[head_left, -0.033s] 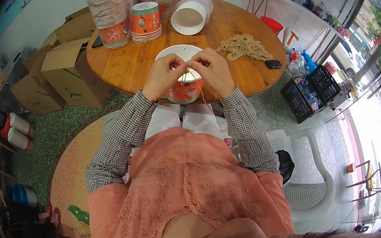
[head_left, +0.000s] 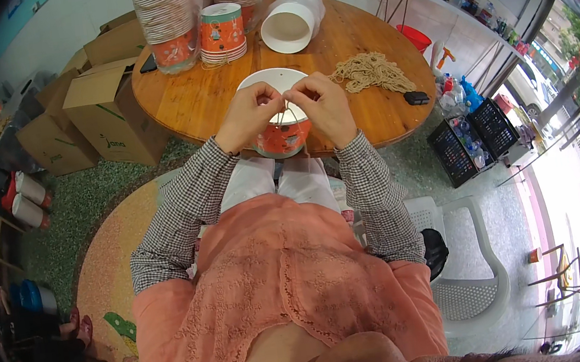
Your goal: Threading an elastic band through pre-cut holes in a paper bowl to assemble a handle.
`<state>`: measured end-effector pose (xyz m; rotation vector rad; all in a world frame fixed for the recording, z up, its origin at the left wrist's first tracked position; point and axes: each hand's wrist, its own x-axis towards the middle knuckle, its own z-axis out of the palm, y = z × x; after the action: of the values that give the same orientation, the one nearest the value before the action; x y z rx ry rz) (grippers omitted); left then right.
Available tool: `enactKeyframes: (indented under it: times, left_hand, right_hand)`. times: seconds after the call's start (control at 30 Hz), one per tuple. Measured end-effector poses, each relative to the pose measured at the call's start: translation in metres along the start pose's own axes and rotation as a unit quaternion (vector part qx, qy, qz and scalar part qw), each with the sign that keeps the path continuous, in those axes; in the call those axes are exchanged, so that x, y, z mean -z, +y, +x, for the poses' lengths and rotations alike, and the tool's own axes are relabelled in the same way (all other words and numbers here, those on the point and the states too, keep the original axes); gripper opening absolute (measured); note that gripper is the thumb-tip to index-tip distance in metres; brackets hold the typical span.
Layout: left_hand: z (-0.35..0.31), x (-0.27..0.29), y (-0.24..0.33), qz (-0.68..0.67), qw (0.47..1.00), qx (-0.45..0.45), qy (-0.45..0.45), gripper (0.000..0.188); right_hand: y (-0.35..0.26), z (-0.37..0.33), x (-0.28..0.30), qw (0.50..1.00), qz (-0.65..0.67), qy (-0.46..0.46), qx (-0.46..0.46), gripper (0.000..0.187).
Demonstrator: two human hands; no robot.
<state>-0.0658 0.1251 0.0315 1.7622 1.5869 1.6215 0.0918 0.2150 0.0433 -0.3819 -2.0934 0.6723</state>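
Observation:
An orange patterned paper bucket (head_left: 281, 141) with a white inside stands upright at the near edge of the round wooden table (head_left: 184, 111). Over its rim, my left hand (head_left: 246, 120) and my right hand (head_left: 329, 108) meet, thumbs and forefingers pinched. Between them runs a thin tan cord (head_left: 286, 105), gripped by both; its end hangs down at the bucket's right side. How the cord is looped or fixed to the bucket is too small to tell. To the right lies a loose heap of tan cords (head_left: 372, 73).
Tall bucket stacks (head_left: 165, 22), a short stack (head_left: 222, 34) and a wrapped white stack lying sideways (head_left: 288, 28) occupy the table's far side. A dark object (head_left: 416, 97) sits at its right edge. Cardboard boxes (head_left: 112, 116) stand left; black crates (head_left: 453, 150) and a white plastic chair (head_left: 474, 296) are right.
The hanging end of the cord has shifted slightly to the left. My hands have barely moved and keep their pinch.

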Motion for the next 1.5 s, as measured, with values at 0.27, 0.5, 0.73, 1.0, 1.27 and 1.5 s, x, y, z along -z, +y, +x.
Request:
enactKeyframes:
  times: [0.27, 0.5, 0.73, 1.0, 1.27, 1.5]
  left_hand:
    - [0.002, 0.009, 0.012, -0.224, 0.952, 0.19, -0.089, 0.019]
    - [0.018, 0.0, -0.005, -0.218, 0.96, 0.164, -0.067, 0.021]
    - [0.043, -0.011, -0.01, -0.229, 0.953, 0.182, -0.084, 0.022]
    - [0.038, -0.012, -0.014, -0.243, 0.953, 0.178, -0.035, 0.019]
    - [0.038, -0.013, -0.005, -0.189, 0.956, 0.203, -0.093, 0.018]
    - [0.037, -0.016, -0.018, -0.205, 0.966, 0.13, -0.091, 0.019]
  right_hand:
    - [-0.001, -0.003, -0.003, 0.997, 0.059, 0.037, -0.036, 0.015]
    - [0.004, 0.004, -0.012, 0.991, 0.108, 0.071, -0.029, 0.016]
    - [0.042, 0.02, -0.011, 0.986, 0.117, 0.108, -0.058, 0.018]
    - [0.032, 0.011, -0.008, 0.992, 0.068, 0.101, -0.034, 0.018]
    - [0.042, 0.019, -0.009, 0.984, 0.131, 0.082, -0.085, 0.017]
    - [0.043, 0.003, -0.008, 0.953, 0.283, 0.038, -0.105, 0.02]
